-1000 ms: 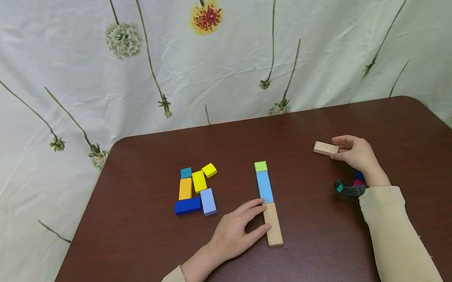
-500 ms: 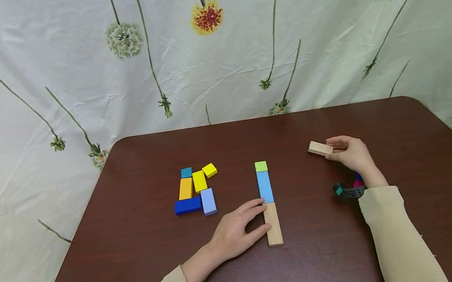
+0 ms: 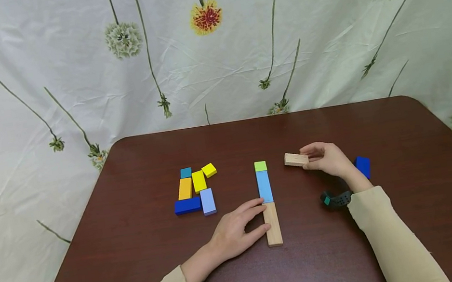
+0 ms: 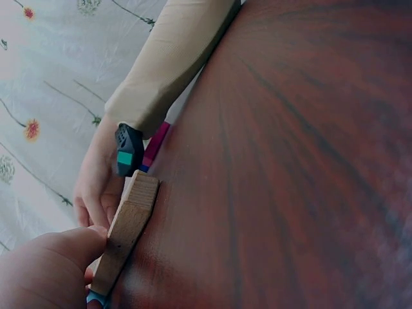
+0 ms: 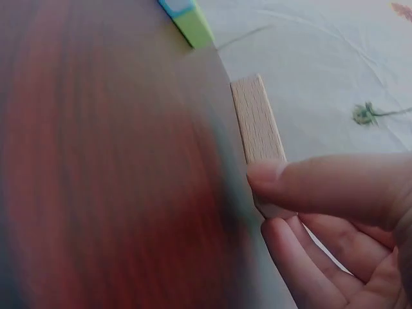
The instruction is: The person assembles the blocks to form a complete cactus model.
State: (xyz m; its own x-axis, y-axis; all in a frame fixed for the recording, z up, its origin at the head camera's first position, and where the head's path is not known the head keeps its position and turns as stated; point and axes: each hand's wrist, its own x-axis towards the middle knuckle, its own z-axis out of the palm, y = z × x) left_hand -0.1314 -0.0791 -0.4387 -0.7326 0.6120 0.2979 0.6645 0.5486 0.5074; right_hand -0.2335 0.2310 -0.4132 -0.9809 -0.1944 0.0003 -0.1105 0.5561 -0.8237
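Observation:
Between thumb and fingers, my right hand (image 3: 329, 160) pinches one end of a short natural-wood block (image 3: 294, 159). Its free end points left; in the right wrist view the wood block (image 5: 254, 119) shows its grain. My left hand (image 3: 233, 232) rests beside a straight row of blocks, thumb and fingertips touching the left side of a longer natural-wood block (image 3: 273, 231) and the joint above it. Beyond that block, end to end, lie a light blue block (image 3: 264, 186) and a small green block (image 3: 260, 166). The held block is right of the green one, apart from it.
At left lies a loose cluster: a dark blue block (image 3: 188, 206), periwinkle block (image 3: 208, 202), orange block (image 3: 185, 189), two yellow blocks (image 3: 199, 182) and a teal block (image 3: 186, 173). Another blue block (image 3: 363, 166) sits by the right wrist; a magenta block (image 4: 154, 147) shows in the left wrist view.
My right hand has moved left with the wood block, toward the row, and the block has turned slightly. More of the blue block behind the wrist now shows. My left hand has stayed put.

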